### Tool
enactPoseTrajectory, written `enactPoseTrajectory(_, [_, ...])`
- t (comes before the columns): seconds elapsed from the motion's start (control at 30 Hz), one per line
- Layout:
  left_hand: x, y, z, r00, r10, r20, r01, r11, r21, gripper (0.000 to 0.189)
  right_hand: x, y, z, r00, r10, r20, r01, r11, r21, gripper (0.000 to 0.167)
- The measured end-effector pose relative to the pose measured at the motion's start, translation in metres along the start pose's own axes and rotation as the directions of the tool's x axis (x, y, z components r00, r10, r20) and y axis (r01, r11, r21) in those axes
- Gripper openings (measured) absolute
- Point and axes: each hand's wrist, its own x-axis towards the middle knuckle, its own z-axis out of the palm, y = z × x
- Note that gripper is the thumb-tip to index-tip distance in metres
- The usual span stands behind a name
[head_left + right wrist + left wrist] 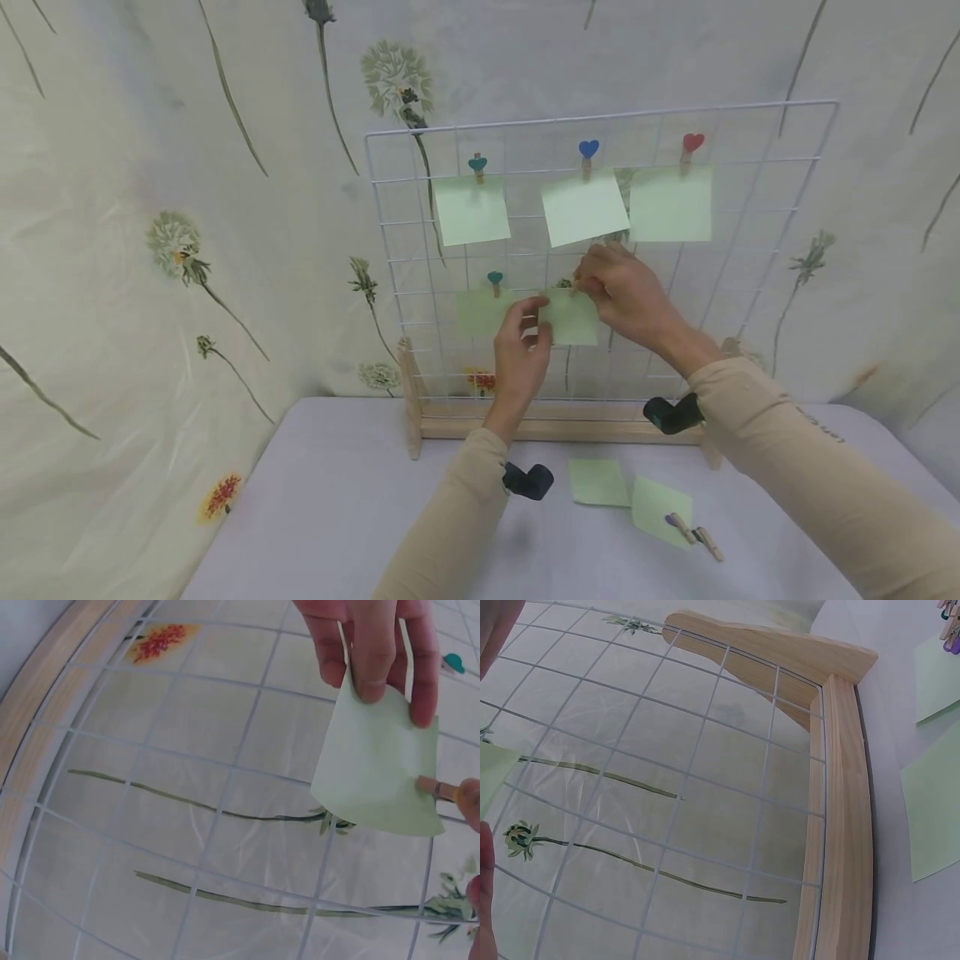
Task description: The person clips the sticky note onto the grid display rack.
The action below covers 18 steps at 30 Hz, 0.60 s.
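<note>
A pale green paper sheet (573,318) lies against the white wire grid (652,325), in the lower row. My left hand (522,354) pinches its left edge between thumb and fingers; the right wrist view shows the sheet (375,765) bowed under the fingers. At the sheet's top edge, my right hand (626,292) holds a small wooden clothespin (439,788), whose tip overlaps the paper. To the left hangs another green sheet (477,313) under a teal heart clothespin (495,282), partly behind my left hand.
Above, three sheets hang from heart clothespins: teal (477,164), blue (588,150) and red (693,143). A wooden base (540,427) holds the grid on the white-covered table (300,517). Two green sheets (597,482) and two clothespins (708,543) lie in front.
</note>
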Motion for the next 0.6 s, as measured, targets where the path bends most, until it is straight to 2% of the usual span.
enactPoseTrajectory(0.37, [-0.0009, 0.0005, 0.0007, 1.0, -0.008, -0.003, 0.008, 1.0, -0.002, 0.027, 0.0001, -0.0004, -0.0013, 1.0, 0.006, 0.017, -0.006, 1.0, -0.013, 0.009])
enactPoseTrajectory(0.6, [-0.0019, 0.0009, 0.0002, 1.0, 0.007, 0.001, -0.007, 1.0, 0.022, 0.026, 0.0001, -0.0016, -0.0042, 0.998, 0.018, 0.053, -0.016, 0.999, -0.032, 0.009])
